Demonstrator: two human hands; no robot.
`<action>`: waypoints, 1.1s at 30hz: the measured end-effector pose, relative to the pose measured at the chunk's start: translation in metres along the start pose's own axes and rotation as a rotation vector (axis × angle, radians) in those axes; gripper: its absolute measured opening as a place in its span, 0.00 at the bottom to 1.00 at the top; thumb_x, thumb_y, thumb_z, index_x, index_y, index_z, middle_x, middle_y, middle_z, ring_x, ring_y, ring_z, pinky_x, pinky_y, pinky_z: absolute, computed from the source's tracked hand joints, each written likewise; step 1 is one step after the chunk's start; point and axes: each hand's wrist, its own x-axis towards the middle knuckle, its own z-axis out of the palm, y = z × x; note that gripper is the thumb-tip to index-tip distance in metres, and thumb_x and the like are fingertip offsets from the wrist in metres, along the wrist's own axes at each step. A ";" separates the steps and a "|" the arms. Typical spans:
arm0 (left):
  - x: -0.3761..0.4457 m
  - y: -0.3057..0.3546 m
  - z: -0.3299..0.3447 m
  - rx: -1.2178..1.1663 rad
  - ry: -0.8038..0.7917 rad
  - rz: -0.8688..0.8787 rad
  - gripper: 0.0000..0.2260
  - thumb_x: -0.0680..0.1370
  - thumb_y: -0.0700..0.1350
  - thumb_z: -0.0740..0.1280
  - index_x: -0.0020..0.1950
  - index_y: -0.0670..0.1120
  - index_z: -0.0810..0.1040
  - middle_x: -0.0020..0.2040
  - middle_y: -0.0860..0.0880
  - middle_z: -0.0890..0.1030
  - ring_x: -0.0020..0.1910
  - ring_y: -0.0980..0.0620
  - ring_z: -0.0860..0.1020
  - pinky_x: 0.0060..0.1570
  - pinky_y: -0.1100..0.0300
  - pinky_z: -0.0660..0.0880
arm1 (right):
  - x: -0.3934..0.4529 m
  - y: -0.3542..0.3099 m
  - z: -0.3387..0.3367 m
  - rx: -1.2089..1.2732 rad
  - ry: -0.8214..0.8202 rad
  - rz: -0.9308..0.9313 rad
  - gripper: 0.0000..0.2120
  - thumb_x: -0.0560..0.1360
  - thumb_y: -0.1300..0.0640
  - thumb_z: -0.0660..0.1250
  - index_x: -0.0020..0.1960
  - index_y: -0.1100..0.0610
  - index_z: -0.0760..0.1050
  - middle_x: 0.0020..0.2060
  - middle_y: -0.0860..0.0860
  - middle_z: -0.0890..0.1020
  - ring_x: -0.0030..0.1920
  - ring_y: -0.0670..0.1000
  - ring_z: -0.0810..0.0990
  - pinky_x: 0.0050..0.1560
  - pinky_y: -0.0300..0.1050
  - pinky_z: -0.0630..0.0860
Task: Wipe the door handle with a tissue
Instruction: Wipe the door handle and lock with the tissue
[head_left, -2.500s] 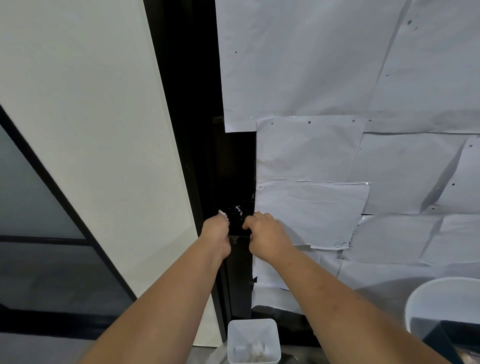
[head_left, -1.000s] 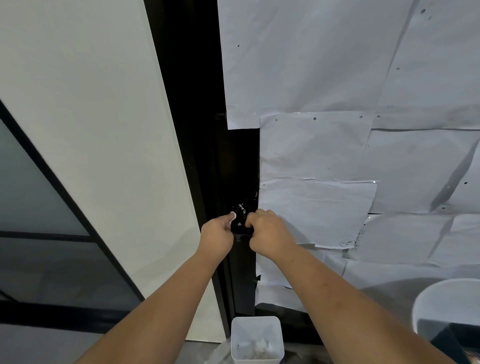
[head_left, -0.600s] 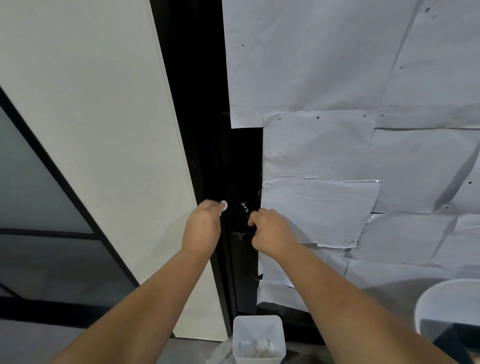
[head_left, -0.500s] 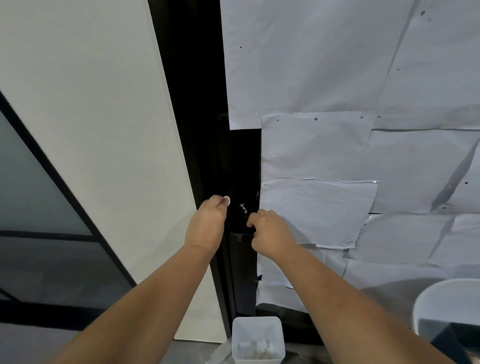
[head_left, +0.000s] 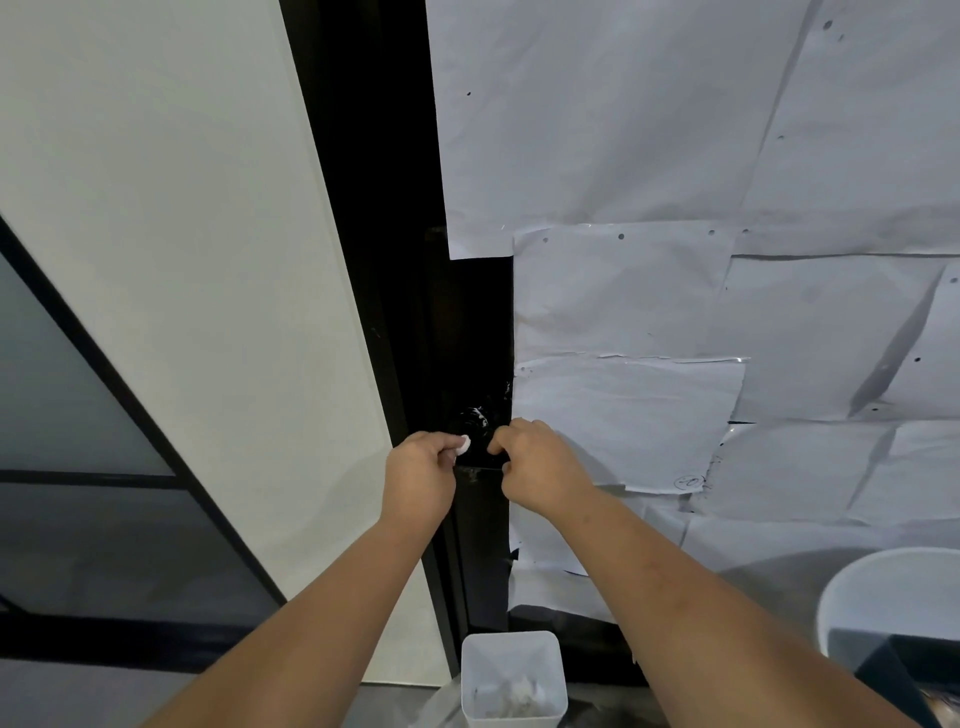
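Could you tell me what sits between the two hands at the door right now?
In the head view, the black door handle lies between the left hand, which pinches a small white tissue, and the right hand.

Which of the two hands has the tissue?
The left hand: a small white wad of tissue shows at its fingertips beside the black door handle. The right hand shows no tissue.
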 end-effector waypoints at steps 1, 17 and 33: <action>-0.003 -0.002 0.000 -0.014 0.002 0.015 0.11 0.79 0.36 0.64 0.55 0.46 0.84 0.51 0.51 0.80 0.46 0.57 0.76 0.46 0.77 0.68 | 0.001 0.000 0.000 0.009 -0.002 0.004 0.17 0.70 0.66 0.62 0.57 0.55 0.77 0.51 0.53 0.77 0.52 0.54 0.73 0.49 0.48 0.75; 0.007 0.002 -0.004 -0.085 -0.076 0.009 0.07 0.77 0.41 0.69 0.52 0.49 0.84 0.47 0.54 0.80 0.44 0.59 0.78 0.46 0.74 0.72 | -0.001 0.005 0.001 -0.070 0.102 0.080 0.10 0.75 0.59 0.61 0.50 0.50 0.79 0.46 0.50 0.75 0.48 0.53 0.71 0.43 0.44 0.66; 0.009 -0.005 -0.008 -0.026 -0.175 0.101 0.13 0.78 0.35 0.66 0.58 0.49 0.82 0.50 0.56 0.79 0.49 0.58 0.78 0.51 0.76 0.71 | -0.006 0.011 -0.002 -0.040 0.087 0.143 0.10 0.76 0.54 0.60 0.52 0.46 0.79 0.49 0.48 0.76 0.52 0.53 0.73 0.56 0.49 0.67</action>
